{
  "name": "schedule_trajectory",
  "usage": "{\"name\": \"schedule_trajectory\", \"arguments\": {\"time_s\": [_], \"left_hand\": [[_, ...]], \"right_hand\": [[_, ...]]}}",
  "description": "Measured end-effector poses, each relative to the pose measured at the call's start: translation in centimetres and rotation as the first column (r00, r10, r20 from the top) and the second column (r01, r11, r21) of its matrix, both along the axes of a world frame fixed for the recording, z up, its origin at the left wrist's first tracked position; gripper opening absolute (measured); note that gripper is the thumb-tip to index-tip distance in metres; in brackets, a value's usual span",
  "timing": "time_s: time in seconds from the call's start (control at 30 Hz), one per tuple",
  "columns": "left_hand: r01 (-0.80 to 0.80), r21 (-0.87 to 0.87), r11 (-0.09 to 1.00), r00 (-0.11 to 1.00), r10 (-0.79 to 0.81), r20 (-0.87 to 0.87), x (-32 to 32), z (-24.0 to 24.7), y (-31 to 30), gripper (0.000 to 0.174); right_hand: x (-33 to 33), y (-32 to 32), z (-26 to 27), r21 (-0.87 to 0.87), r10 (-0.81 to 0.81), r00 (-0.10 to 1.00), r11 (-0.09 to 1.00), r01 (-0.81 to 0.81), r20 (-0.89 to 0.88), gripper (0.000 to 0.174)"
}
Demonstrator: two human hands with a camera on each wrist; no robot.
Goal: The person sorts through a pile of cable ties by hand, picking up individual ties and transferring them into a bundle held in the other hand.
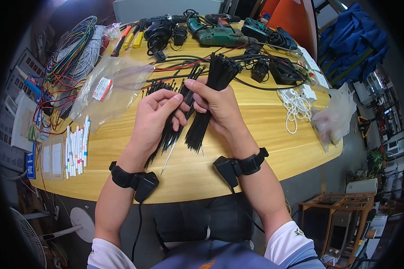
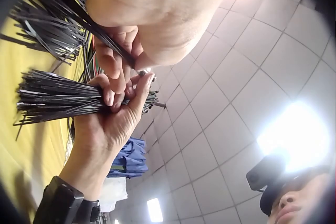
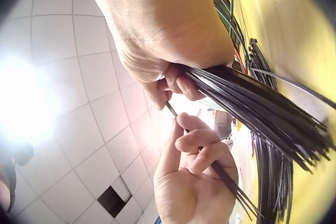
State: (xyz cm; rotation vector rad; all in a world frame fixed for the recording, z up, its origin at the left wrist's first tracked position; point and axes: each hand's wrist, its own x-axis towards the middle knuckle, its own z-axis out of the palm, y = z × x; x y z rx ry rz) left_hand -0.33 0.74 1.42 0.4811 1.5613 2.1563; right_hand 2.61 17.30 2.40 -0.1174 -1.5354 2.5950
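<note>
My right hand (image 1: 223,107) grips a thick bundle of black cable ties (image 1: 223,71), their heads fanned out at the far end and tails pointing toward me. Close beside it, my left hand (image 1: 153,117) holds a few black cable ties (image 3: 226,178) between curled fingers and thumb. Both thumbs and fingertips come close together at the heads of these few ties. Below the left hand, a loose pile of cable ties (image 3: 270,182) lies on the table, partly covered by that hand in the head view.
A clear plastic bag (image 1: 121,85) lies to the left, with markers (image 1: 77,150) nearer me. Coiled wires (image 1: 72,54) sit at the back left. Power drills (image 1: 220,36) and black cables (image 1: 269,60) line the far side of the wooden table (image 1: 265,139). A white cord (image 1: 295,107) lies right.
</note>
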Motion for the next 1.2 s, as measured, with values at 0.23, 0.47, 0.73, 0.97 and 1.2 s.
{"name": "schedule_trajectory", "arguments": {"time_s": [0.23,0.47,0.73,0.97,1.2], "left_hand": [[-0.022,0.034,0.999,1.0,0.022,0.005,-0.06,0.04,0.04,0.018],[-0.004,0.036,0.999,1.0,0.005,-0.005,-0.09,-0.05,-0.01,0.015],[-0.028,0.012,1.0,1.0,0.027,0.013,-0.05,0.03,0.06,0.016],[-0.02,0.007,1.0,1.0,0.02,-0.013,-0.03,0.06,0.07,0.014],[-0.009,0.021,1.0,1.0,0.009,-0.018,-0.04,0.01,0.07,0.014]], "right_hand": [[0.0,-0.01,-0.07,-0.011,-0.007,1.0,1.0,0.007,0.001,0.015],[0.09,-0.07,0.15,-0.002,-0.008,1.0,1.0,0.008,0.0,0.019],[-0.08,0.09,-0.14,-0.016,-0.02,1.0,1.0,0.02,-0.016,0.018],[-0.05,0.03,-0.11,-0.036,-0.024,1.0,0.999,0.023,-0.017,0.018],[-0.16,0.0,-0.33,-0.056,-0.054,0.998,0.997,0.053,-0.019,0.02]]}}
